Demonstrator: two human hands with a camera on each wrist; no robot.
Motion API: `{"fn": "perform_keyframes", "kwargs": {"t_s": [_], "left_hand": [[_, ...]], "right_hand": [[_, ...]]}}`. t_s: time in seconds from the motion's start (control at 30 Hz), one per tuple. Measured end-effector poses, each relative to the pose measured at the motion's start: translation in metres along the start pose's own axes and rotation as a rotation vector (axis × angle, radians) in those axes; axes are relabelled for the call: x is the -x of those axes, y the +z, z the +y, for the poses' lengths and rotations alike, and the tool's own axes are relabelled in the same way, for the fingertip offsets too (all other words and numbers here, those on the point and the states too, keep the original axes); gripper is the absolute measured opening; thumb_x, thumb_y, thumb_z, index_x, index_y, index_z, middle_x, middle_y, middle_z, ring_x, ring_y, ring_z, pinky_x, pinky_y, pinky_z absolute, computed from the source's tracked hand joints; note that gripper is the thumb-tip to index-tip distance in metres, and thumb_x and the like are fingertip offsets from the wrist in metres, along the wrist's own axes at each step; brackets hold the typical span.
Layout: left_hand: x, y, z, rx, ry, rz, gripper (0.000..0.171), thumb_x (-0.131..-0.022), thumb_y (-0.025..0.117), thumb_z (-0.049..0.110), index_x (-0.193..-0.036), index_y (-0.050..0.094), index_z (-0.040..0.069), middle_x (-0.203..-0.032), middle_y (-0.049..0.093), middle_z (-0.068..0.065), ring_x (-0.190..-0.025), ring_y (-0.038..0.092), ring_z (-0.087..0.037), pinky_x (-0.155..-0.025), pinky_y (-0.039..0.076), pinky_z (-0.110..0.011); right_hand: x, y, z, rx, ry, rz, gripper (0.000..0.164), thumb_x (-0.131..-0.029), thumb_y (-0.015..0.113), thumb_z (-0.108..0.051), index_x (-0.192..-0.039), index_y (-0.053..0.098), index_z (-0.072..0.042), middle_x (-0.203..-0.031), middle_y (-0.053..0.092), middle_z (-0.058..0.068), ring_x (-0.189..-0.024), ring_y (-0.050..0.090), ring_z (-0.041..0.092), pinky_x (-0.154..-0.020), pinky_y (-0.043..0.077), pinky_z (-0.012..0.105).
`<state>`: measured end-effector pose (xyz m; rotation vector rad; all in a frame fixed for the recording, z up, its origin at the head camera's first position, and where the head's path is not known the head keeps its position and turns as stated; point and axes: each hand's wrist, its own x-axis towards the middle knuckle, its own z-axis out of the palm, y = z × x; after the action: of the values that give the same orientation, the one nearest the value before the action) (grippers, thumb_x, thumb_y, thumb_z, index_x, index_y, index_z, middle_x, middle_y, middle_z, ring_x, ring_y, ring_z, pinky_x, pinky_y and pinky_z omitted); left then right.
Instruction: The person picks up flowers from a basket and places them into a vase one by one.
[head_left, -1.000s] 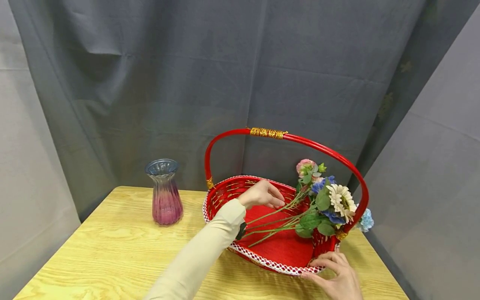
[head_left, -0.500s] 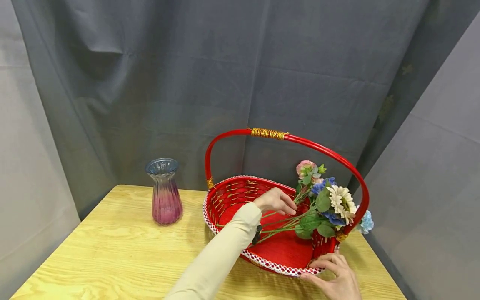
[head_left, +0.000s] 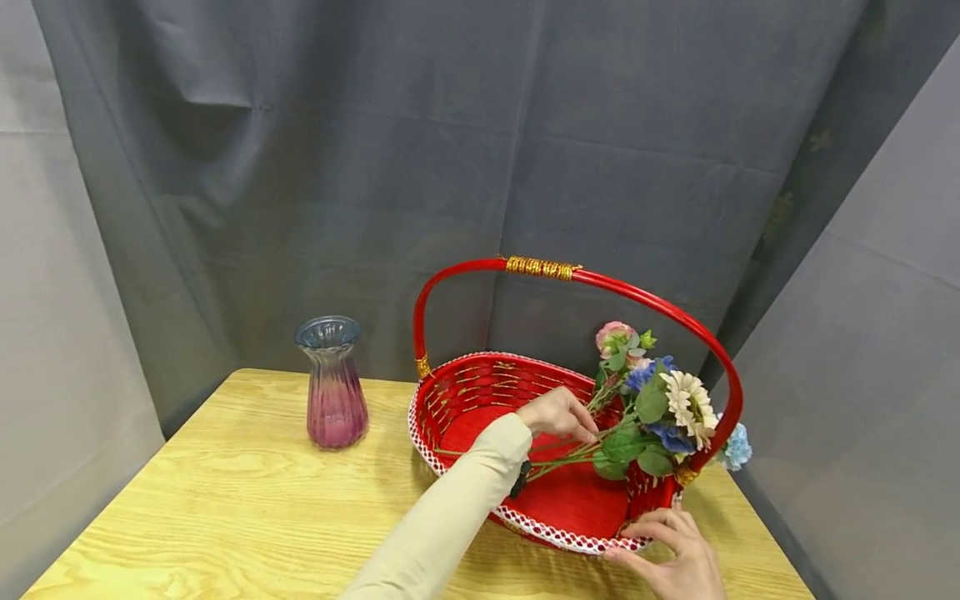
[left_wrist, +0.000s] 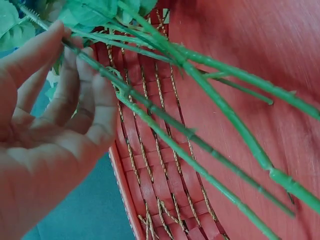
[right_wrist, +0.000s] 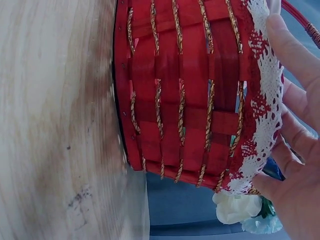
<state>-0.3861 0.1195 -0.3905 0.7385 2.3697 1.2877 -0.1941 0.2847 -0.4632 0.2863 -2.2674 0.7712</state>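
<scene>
A red woven basket (head_left: 570,504) with white lace trim stands on the table, holding several long-stemmed artificial flowers. Their heads lean at its right end: a cream daisy-like bloom (head_left: 686,404), a pink flower (head_left: 615,337) and blue ones. My left hand (head_left: 561,414) reaches over the near rim into the basket. In the left wrist view its thumb and forefinger pinch one green flower stem (left_wrist: 165,117) just below the leaves, while other stems cross beside it. My right hand (head_left: 671,552) grips the lace-edged rim (right_wrist: 265,95) at the basket's near right corner, thumb outside.
A glass vase (head_left: 335,396), blue at the top and pink below, stands on the wooden table (head_left: 225,500) left of the basket. The basket's tall red handle (head_left: 637,292) arches over the flowers. Grey curtains (head_left: 375,167) hang behind the table.
My left hand has moved right and down along the stems, and its fingers have closed on one stem. The right hand has stayed on the rim.
</scene>
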Motion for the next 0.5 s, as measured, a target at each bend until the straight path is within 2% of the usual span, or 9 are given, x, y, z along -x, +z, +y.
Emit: {"fn": "perform_keyframes", "kwargs": {"t_s": [0.17,0.33,0.5], "left_hand": [[0.002,-0.008,0.001,0.042,0.056,0.027,0.013,-0.083,0.076,0.005,-0.096,0.079,0.005,-0.076,0.073,-0.001,-0.052,0.041,-0.008,-0.05,0.035,-0.019],[0.005,-0.016,0.003,0.086,0.093,0.072,0.015,-0.084,0.075,0.006,-0.098,0.079,0.005,-0.088,0.076,-0.002,-0.062,0.048,-0.005,-0.055,0.039,-0.02],[0.007,-0.026,0.01,0.152,0.085,0.09,0.02,-0.085,0.075,0.008,-0.104,0.077,0.004,-0.098,0.074,0.0,-0.059,0.044,-0.008,-0.053,0.037,-0.023]], "right_hand": [[-0.001,-0.001,-0.002,0.003,-0.005,-0.001,0.035,-0.047,0.097,-0.023,-0.072,0.073,-0.029,-0.079,0.06,-0.018,-0.082,0.045,-0.004,-0.07,0.036,0.012],[0.0,-0.001,-0.003,0.015,0.009,-0.007,0.034,-0.048,0.097,-0.025,-0.071,0.072,-0.03,-0.079,0.059,-0.019,-0.082,0.046,-0.004,-0.071,0.036,0.012],[0.0,-0.001,-0.003,-0.002,-0.006,0.007,0.036,-0.046,0.097,-0.021,-0.071,0.072,-0.029,-0.079,0.059,-0.019,-0.081,0.045,-0.004,-0.075,0.036,0.013]]}}
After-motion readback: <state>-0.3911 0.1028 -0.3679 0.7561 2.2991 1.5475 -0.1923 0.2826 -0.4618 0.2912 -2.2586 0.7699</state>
